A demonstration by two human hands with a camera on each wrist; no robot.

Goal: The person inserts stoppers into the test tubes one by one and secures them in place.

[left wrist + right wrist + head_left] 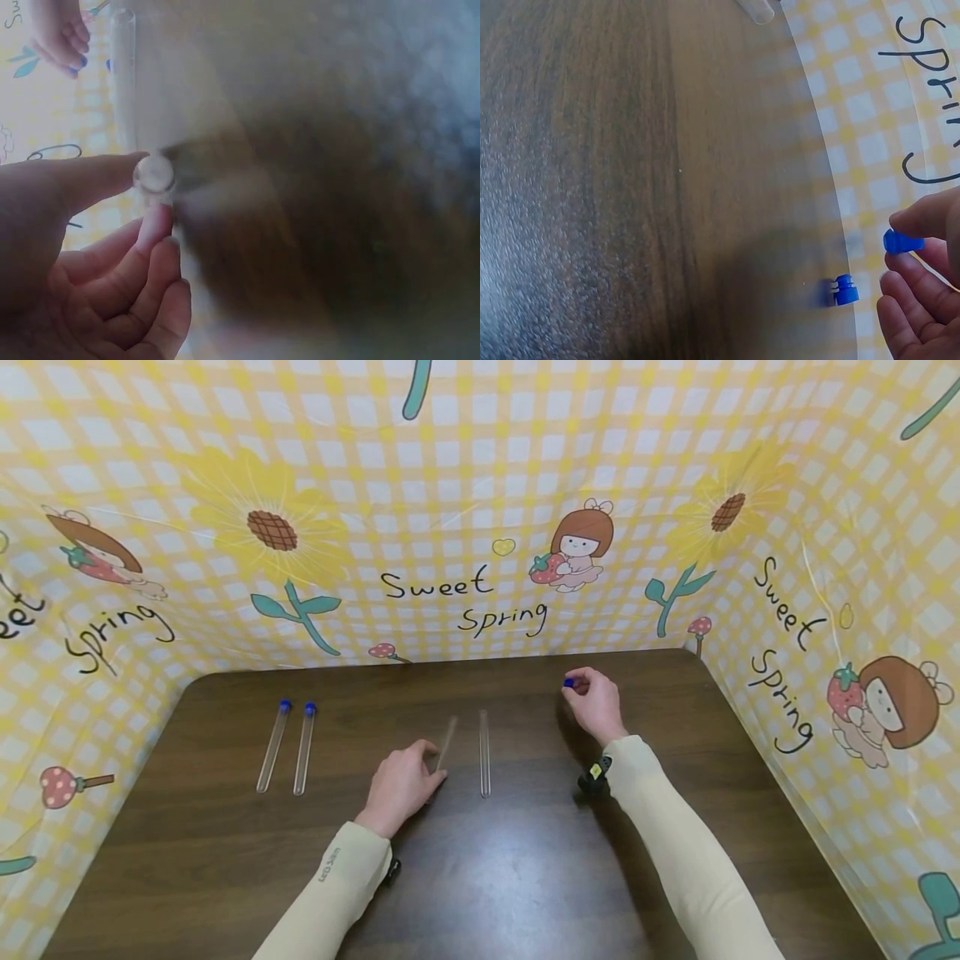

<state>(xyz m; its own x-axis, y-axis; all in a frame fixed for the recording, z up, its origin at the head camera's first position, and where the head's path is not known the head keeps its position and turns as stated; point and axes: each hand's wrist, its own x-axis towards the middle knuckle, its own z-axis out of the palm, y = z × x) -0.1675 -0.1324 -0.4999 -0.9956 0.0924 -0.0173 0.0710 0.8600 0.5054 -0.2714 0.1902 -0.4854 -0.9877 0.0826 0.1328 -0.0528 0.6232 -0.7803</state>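
My left hand [429, 765] pinches the lower end of a clear uncapped test tube [447, 742] between thumb and forefinger, and the tube is blurred. The left wrist view shows its rounded end [154, 174] held in the fingertips [157, 221]. A second uncapped tube [484, 753] lies on the table just right of it. My right hand [581, 687] is further back and right, pinching a small blue cap [569, 682] [901, 241]. Another blue cap [845, 289] stands on the table beside that hand.
Two clear tubes with blue caps [273, 747] [303, 749] lie side by side at the left of the dark wooden table [487, 877]. Yellow checked sheeting [480, 527] walls in the back and both sides.
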